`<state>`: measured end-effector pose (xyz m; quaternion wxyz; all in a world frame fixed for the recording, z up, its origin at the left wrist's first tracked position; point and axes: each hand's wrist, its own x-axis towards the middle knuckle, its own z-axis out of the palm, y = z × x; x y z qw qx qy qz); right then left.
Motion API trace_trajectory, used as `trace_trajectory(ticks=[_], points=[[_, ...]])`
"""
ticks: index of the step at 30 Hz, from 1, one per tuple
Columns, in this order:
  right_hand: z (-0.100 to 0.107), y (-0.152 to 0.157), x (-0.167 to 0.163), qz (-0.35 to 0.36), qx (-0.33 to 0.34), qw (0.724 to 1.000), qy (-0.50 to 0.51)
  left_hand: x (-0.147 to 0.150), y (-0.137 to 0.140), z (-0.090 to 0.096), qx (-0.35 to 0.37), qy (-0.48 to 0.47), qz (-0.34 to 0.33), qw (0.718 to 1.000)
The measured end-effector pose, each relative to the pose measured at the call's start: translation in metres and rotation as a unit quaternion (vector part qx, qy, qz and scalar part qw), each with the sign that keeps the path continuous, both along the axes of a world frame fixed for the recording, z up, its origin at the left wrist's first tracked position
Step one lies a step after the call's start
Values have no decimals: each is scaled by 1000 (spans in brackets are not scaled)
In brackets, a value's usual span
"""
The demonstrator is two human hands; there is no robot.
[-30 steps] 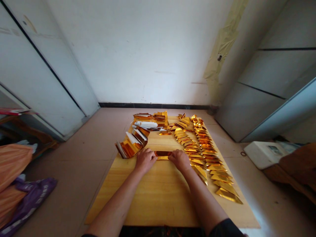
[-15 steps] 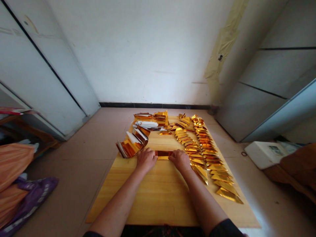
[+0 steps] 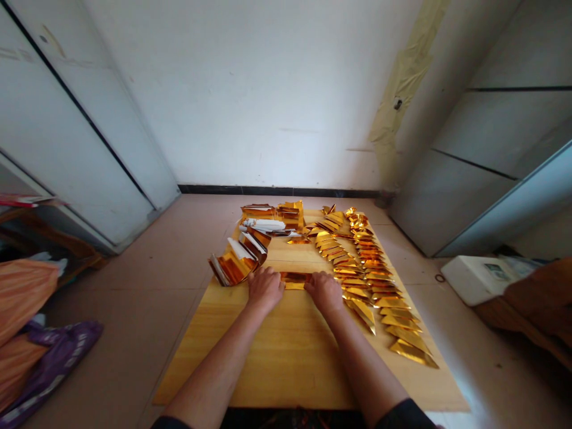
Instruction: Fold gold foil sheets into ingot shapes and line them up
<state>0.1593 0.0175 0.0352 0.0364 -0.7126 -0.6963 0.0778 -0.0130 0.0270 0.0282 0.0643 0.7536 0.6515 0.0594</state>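
Note:
A strip of shiny gold foil paper lies flat on the wooden board, stretched between my two hands. My left hand is closed on its left end, the fingertips bent down over it. At the other end my right hand grips it the same way. Just beyond my left hand rests a fanned stack of gold foil sheets with white backs. To the right of my right hand, folded gold paper pieces overlap in a row.
Along the board's right edge runs a second row of folded gold pieces. More gold sheets and a white roll lie at the back. Bags sit on the floor at left, a white box at right.
The strip's gold surface catches the light a little differently between my hands. Both hands keep nearly the same place; the whole view has shifted very slightly.

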Motion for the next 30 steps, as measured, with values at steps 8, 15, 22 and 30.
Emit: trace_trajectory(ticks=[8, 15, 22, 30], points=[[-4, -3, 5, -10, 14, 999, 39, 4, -11, -5, 45, -11, 10, 999], [-8, -4, 8, 0, 27, 999, 31, 9, -13, -10, 89, -10, -125, 988], [-7, -10, -4, 144, 43, 988, -22, 7, -6, -13, 72, -22, -217, 973], [-9, -7, 1, 101, 35, 994, 36, -11, -25, -25, 106, -33, -242, 964]])
